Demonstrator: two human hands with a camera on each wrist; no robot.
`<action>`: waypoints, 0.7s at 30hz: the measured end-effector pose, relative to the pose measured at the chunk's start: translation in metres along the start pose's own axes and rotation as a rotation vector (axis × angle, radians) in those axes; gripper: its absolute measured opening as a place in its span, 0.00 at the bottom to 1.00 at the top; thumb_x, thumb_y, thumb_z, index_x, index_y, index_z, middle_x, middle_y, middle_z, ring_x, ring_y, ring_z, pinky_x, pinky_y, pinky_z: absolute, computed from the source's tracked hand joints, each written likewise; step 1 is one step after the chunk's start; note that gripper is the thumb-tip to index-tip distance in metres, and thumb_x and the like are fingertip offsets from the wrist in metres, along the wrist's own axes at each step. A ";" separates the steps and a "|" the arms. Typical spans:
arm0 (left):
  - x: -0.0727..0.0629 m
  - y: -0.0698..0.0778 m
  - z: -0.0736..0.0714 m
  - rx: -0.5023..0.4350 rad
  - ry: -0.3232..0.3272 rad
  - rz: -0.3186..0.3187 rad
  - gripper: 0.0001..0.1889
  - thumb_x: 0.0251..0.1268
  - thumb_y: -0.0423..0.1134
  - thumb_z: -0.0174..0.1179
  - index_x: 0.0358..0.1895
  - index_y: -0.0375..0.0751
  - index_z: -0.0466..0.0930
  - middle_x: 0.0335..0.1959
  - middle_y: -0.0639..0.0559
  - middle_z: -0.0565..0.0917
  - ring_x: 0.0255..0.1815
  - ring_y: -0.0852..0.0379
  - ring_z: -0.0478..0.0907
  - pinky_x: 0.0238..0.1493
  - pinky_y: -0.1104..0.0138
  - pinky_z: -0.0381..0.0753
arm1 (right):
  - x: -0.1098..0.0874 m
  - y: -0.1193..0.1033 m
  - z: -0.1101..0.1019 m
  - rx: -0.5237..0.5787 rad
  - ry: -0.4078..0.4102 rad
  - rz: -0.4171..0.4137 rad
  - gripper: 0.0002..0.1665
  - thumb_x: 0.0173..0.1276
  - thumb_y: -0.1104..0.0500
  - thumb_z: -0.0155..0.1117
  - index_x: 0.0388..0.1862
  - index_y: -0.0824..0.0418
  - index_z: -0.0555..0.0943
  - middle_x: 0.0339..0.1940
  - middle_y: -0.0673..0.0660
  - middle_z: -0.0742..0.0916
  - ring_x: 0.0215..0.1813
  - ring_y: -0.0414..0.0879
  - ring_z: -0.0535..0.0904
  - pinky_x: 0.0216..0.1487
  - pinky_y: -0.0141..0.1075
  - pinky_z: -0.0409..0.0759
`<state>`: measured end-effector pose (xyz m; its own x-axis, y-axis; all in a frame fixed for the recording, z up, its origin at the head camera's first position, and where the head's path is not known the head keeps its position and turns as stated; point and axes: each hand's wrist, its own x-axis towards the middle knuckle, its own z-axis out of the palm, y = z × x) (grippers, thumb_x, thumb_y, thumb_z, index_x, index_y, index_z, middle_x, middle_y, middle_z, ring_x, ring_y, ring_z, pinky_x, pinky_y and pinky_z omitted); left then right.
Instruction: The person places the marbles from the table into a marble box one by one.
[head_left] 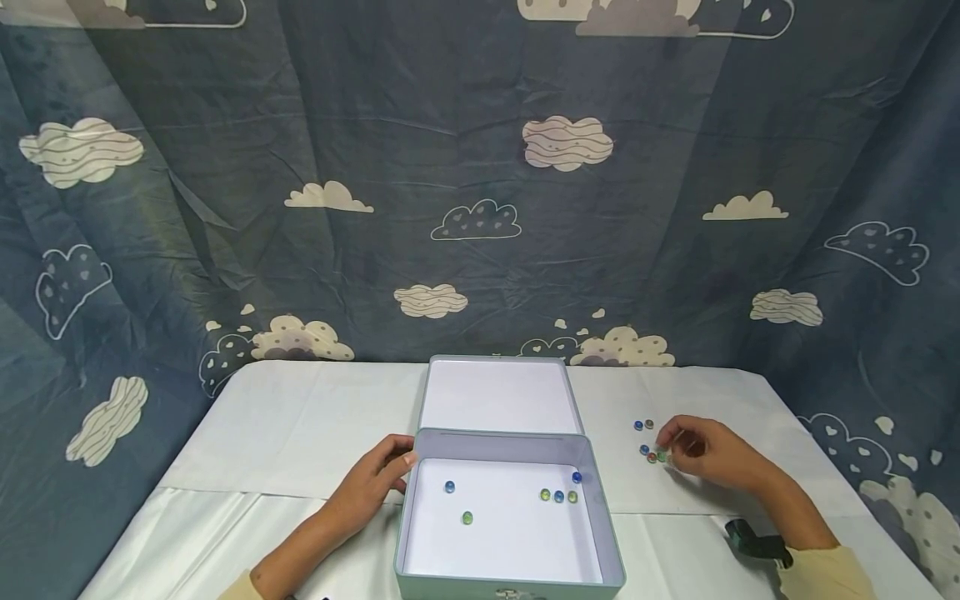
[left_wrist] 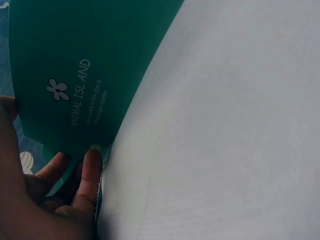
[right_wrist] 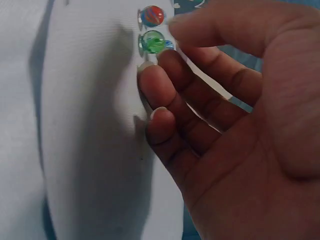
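A green metal box [head_left: 510,588] with a pale inside stands with its lid [head_left: 498,396] folded back. Several glass marbles lie inside it, among them a green marble [head_left: 467,517] and a blue marble [head_left: 449,487]. My left hand [head_left: 365,487] holds the box's back left corner, thumb by the rim; in the left wrist view its fingers [left_wrist: 90,175] bend around the green wall's lower edge. My right hand [head_left: 712,454] is over the cloth, thumb and fingers apart and bent, beside a green marble [right_wrist: 152,42] and a red-and-blue marble [right_wrist: 152,16].
Near my right hand lie more marbles, including a blue marble [head_left: 639,425] and a brownish marble [head_left: 649,424]. White cloth [head_left: 322,425] covers the table. Behind it hangs a dark curtain [head_left: 375,125] with cloud prints. A black strap [head_left: 753,543] is at my right wrist.
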<state>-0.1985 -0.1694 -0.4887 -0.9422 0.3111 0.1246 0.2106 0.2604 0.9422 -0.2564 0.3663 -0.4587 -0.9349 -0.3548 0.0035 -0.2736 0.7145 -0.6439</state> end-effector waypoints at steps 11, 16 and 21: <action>0.000 0.001 -0.001 0.007 -0.008 -0.020 0.23 0.86 0.48 0.50 0.69 0.34 0.74 0.61 0.40 0.82 0.55 0.48 0.81 0.48 0.63 0.86 | 0.004 0.007 0.006 -0.025 -0.009 -0.002 0.14 0.62 0.72 0.70 0.44 0.58 0.85 0.37 0.52 0.84 0.38 0.42 0.75 0.37 0.32 0.76; 0.000 0.002 -0.001 0.004 -0.011 -0.021 0.23 0.86 0.48 0.50 0.70 0.34 0.73 0.61 0.39 0.82 0.55 0.46 0.81 0.48 0.63 0.86 | 0.005 0.008 0.008 -0.027 -0.004 0.003 0.13 0.61 0.70 0.73 0.43 0.58 0.86 0.35 0.50 0.82 0.37 0.42 0.74 0.35 0.32 0.75; 0.000 0.003 -0.001 -0.001 -0.014 -0.015 0.23 0.86 0.47 0.50 0.69 0.33 0.73 0.61 0.39 0.82 0.56 0.45 0.81 0.48 0.64 0.86 | 0.006 0.010 0.009 -0.041 0.013 0.014 0.13 0.60 0.69 0.74 0.42 0.56 0.85 0.34 0.50 0.81 0.36 0.41 0.74 0.34 0.32 0.75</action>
<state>-0.1983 -0.1697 -0.4859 -0.9415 0.3199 0.1058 0.1959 0.2640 0.9444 -0.2626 0.3653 -0.4721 -0.9415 -0.3369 0.0053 -0.2695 0.7436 -0.6119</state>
